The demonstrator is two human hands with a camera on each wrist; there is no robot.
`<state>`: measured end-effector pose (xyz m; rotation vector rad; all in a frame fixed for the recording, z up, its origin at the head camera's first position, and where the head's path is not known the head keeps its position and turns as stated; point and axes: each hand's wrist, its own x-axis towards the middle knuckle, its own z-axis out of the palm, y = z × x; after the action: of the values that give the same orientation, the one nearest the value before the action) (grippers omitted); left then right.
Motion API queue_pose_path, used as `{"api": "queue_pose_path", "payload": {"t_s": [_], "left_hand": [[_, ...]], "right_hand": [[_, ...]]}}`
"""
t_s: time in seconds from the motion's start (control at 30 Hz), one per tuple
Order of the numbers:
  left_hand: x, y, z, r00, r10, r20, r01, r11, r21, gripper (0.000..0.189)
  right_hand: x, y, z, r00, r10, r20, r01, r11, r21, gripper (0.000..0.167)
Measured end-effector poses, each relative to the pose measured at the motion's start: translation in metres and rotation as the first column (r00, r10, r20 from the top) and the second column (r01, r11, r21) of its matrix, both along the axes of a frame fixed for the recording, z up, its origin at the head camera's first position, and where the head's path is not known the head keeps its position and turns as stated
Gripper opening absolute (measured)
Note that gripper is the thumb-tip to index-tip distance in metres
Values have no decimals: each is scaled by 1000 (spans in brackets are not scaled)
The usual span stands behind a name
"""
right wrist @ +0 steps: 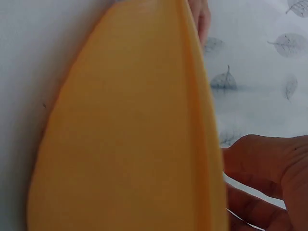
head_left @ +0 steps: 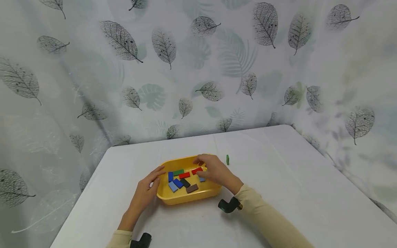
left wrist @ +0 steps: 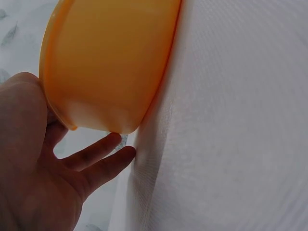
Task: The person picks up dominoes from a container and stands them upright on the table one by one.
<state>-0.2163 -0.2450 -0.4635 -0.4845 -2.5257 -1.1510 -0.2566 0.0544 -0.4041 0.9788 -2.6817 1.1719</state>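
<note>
A yellow plastic tray (head_left: 189, 199) stands on the table with several small rectangular blocks in it, among them a green block (head_left: 178, 172), a red block (head_left: 184, 175) and a brown block (head_left: 192, 188). At the tray's left end my left hand (head_left: 145, 193) rests its outstretched fingers on the rim; the left wrist view shows two fingers (left wrist: 106, 168) spread by the outer wall. My right hand (head_left: 215, 170) reaches over the right end, thumb and fingers apart. Beneath it lie another red block (head_left: 196, 171) and a light blue block (head_left: 202, 179), partly covered.
One green block (head_left: 227, 159) stands upright on the white tabletop (head_left: 273, 179), behind and right of the tray. A leaf-patterned curtain (head_left: 192, 75) hangs behind the table and along its sides. Dark wrist devices (head_left: 229, 205) sit by both sleeves.
</note>
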Motion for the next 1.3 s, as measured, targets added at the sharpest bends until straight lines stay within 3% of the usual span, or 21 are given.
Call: {"api": "queue_pose_path", "payload": {"t_s": [0.4, 0.67, 0.9, 1.3], "left_hand": [[2, 0, 2, 1000, 4, 3, -4, 1000, -4, 32], [2, -1, 2, 1000, 6, 11, -6, 1000, 3, 32], [1, -2, 3, 1000, -5, -9, 5, 1000, 4, 32], [0, -2, 2, 1000, -2, -17, 2, 1000, 5, 32]], "right_hand": [[3, -16, -9, 998, 41, 46, -47, 988, 145, 31], [2, -26, -15, 986, 65, 155, -91, 982, 166, 32], [-2, -32, -21, 977, 97, 191, -135, 971, 196, 32], [-7, -43, -23, 966, 42, 254, -120, 946, 302, 33]]}}
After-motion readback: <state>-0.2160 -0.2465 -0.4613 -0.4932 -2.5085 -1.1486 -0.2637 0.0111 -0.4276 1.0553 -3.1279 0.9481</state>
